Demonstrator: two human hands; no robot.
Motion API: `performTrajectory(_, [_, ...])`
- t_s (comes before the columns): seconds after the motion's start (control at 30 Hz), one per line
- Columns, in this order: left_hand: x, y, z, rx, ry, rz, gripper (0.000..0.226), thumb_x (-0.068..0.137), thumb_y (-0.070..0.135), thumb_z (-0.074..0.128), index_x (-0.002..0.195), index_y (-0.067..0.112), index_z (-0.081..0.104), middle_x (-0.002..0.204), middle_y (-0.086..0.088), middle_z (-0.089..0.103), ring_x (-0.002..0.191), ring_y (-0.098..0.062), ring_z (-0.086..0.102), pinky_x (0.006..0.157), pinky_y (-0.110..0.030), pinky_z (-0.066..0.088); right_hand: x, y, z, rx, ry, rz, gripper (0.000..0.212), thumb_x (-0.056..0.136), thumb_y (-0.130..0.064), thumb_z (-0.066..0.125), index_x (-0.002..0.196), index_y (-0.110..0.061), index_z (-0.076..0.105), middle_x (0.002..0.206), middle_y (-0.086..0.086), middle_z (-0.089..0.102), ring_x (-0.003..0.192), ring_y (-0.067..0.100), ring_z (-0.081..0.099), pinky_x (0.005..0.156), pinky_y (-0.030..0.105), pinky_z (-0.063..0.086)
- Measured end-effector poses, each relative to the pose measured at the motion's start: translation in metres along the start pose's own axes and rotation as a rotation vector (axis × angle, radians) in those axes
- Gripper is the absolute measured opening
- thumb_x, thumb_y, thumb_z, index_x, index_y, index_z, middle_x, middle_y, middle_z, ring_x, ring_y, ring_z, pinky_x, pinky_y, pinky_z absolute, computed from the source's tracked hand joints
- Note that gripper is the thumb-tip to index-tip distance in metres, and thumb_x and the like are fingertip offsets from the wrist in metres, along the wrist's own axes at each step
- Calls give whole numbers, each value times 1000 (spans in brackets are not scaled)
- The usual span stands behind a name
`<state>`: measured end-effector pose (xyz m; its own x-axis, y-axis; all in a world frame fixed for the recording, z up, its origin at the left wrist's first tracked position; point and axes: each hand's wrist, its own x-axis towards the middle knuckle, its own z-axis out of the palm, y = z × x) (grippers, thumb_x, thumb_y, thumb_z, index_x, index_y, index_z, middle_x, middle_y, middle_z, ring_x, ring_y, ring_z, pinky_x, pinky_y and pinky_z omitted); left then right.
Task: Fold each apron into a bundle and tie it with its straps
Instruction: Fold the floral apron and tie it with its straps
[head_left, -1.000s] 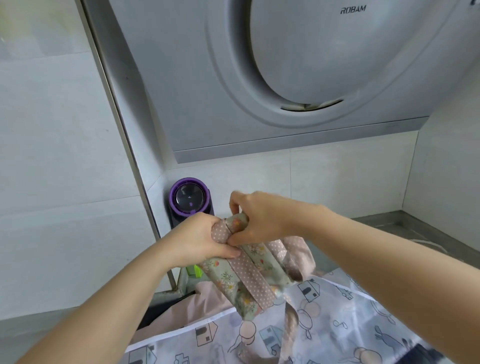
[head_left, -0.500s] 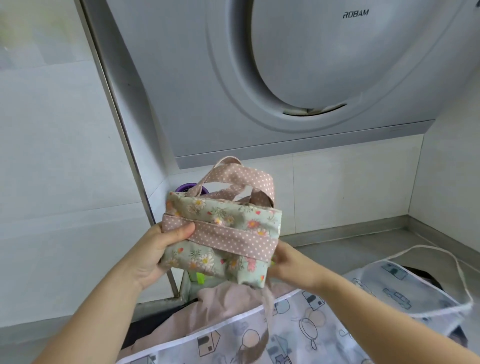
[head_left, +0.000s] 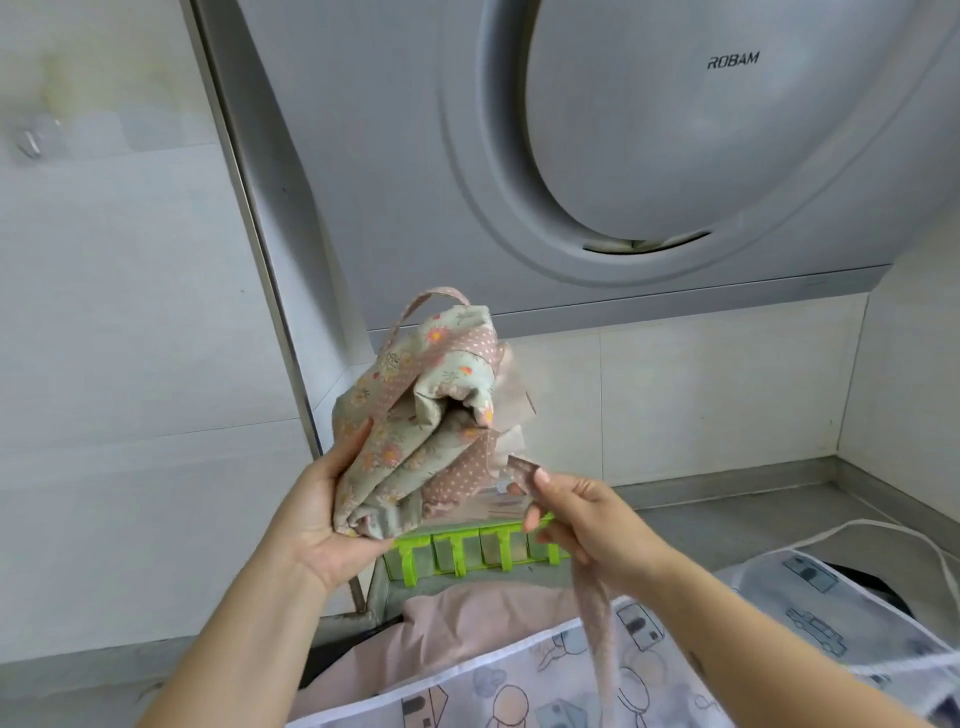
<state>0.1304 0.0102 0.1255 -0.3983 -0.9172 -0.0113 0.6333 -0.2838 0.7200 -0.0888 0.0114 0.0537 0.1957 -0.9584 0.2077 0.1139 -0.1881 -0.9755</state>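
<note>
A floral green apron with pink dotted trim is rolled into a bundle (head_left: 426, 410), held up on end in front of the range hood. My left hand (head_left: 332, 509) grips the bundle from below and the left side. My right hand (head_left: 576, 514) pinches a pink dotted strap (head_left: 597, 623) that runs from the bundle's lower right and hangs down past my wrist. Another strap loop sticks up at the bundle's top. A translucent apron with cartoon prints (head_left: 649, 670) and a plain pink apron (head_left: 467, 618) lie on the counter below.
A grey range hood (head_left: 571, 156) fills the wall ahead. A bright green rack (head_left: 467, 551) sits just under the bundle. White tiled walls stand left and right, with the grey counter (head_left: 727, 509) at right and a white strap loop (head_left: 883, 535) lying on it.
The bundle has turned from lying flat and wide to standing on end. My right hand has left the bundle's right edge and now pinches the loose strap.
</note>
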Motion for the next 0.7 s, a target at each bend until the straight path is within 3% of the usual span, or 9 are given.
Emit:
performTrajectory(0.13, [-1,-4,-1,-12,-78,-94,67,35,11,96,97,0,75,112,-19,68,94,-33,70,69,-46,59,13,-19,-16,-377,216,-113,29,98,-18,48,78,-8,67,54,-13,59,40,0,43,53,15,33])
performTrajectory(0.2, [-3,-9,5,-21,-104,-120,68,36,10,96,99,-1,74,111,-20,68,93,-34,70,69,-48,58,16,-20,-12,-518,332,-166,34,96,-11,50,65,-4,62,40,-11,39,37,3,33,44,14,23])
performTrajectory(0.27, [-1,-16,11,-44,-132,-131,67,36,9,96,98,-2,74,109,-20,69,92,-33,71,70,-47,59,16,-9,-1,-555,396,-131,47,90,-5,47,45,-17,54,42,-9,36,39,6,26,43,20,20])
performTrajectory(0.33, [2,-23,17,-94,-149,-135,66,37,6,95,99,-3,73,108,-20,69,90,-33,71,66,-45,59,15,10,16,-497,372,-120,44,84,-2,46,44,-21,50,46,-3,49,44,2,33,47,22,27])
performTrajectory(0.4, [4,-29,25,-115,-189,-136,67,49,7,91,111,-2,69,117,-21,66,100,-34,68,72,-46,58,11,25,36,-442,307,-135,28,83,-15,51,59,-2,55,58,19,56,55,9,40,55,26,31])
performTrajectory(0.43, [6,-30,28,-116,-200,-130,64,55,9,89,115,-2,67,121,-20,64,105,-34,66,76,-48,57,8,28,47,-383,259,-115,33,86,-19,54,65,5,54,61,24,56,58,11,41,57,26,31])
performTrajectory(0.57, [15,-21,25,43,-44,10,22,82,18,63,89,3,77,100,-17,71,84,-30,72,64,-45,60,-5,18,69,6,34,28,26,97,-13,50,78,-5,65,61,2,66,58,10,60,64,23,48])
performTrajectory(0.67, [26,-11,1,192,118,144,28,84,16,59,108,5,66,99,-15,70,76,-29,71,46,-34,56,-10,-4,61,238,-65,123,24,98,-13,46,85,-3,63,61,7,61,52,16,56,71,33,49])
performTrajectory(0.7, [28,-9,-9,250,159,192,33,82,17,63,114,6,63,102,-16,69,77,-30,70,49,-34,55,-11,-11,58,222,-96,148,25,98,-14,45,83,-4,63,59,6,59,51,15,54,72,32,49])
